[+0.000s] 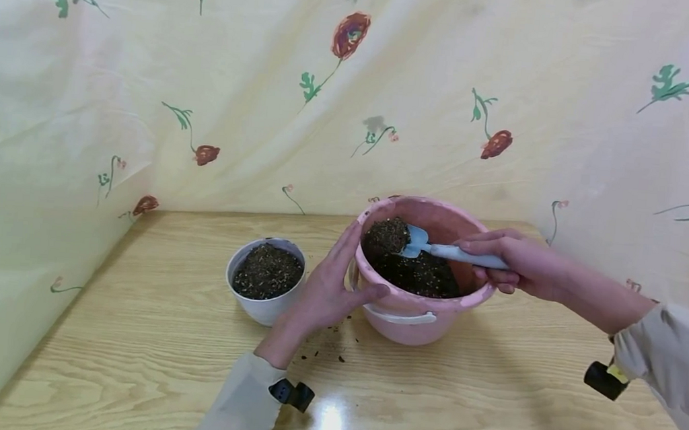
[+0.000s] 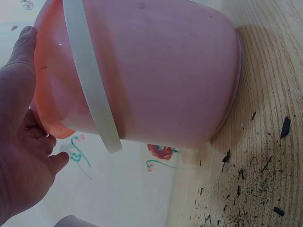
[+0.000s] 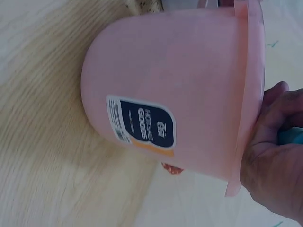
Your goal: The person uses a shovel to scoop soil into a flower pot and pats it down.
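My right hand (image 1: 514, 259) grips the pale blue handle of a small trowel (image 1: 418, 241) over the pink bucket (image 1: 415, 325). A heap of dark soil (image 1: 388, 235) sits on its blade, at the left side inside the bucket. More dark soil (image 1: 427, 275) lies in the bottom. My left hand (image 1: 333, 285) rests against the bucket's left rim, fingers extended along the outside and thumb toward the front. In the right wrist view, the right hand (image 3: 279, 146) is right at the rim, above a dark label (image 3: 147, 123) on the bucket's side.
Left of the bucket stands a white pot (image 1: 267, 310) filled with soil. Soil crumbs (image 1: 339, 358) are scattered on the wooden table (image 1: 147, 334) in front of the bucket. A white bucket handle (image 1: 403, 317) hangs down at the front. Flowered cloth (image 1: 257, 87) encloses the back and sides.
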A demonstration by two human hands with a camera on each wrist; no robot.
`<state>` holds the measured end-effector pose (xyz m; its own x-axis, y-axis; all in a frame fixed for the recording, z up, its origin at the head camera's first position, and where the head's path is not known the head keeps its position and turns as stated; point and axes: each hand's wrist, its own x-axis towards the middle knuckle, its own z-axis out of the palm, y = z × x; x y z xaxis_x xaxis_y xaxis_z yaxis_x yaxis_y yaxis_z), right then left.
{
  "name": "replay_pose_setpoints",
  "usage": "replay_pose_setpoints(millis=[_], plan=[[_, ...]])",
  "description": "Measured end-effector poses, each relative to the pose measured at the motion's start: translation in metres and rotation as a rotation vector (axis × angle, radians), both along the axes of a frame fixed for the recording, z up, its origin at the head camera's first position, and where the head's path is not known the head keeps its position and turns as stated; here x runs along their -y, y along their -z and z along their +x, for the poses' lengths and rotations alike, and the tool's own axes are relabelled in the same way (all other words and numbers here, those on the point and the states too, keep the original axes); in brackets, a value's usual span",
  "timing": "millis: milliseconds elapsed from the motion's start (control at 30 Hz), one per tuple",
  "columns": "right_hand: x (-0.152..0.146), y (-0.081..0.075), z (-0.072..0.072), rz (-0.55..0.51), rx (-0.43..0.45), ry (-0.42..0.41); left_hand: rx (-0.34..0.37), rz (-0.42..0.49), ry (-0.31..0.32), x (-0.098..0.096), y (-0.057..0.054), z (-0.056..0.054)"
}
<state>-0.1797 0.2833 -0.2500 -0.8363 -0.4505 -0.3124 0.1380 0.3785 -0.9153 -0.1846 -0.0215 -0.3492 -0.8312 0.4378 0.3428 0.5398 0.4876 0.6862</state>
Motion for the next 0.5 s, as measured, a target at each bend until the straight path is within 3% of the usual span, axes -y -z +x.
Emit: replay_pose_setpoints(millis=[267,500], plan=[[0.006,0.004,0.009,-0.068,-0.04,0.009,-0.01,0.013,0.004,0.001,0.001,0.0],[0.006,0.01,0.018,-0.227,-0.064,0.028,-0.001,0.011,-0.003,0.0,0.002,0.0]])
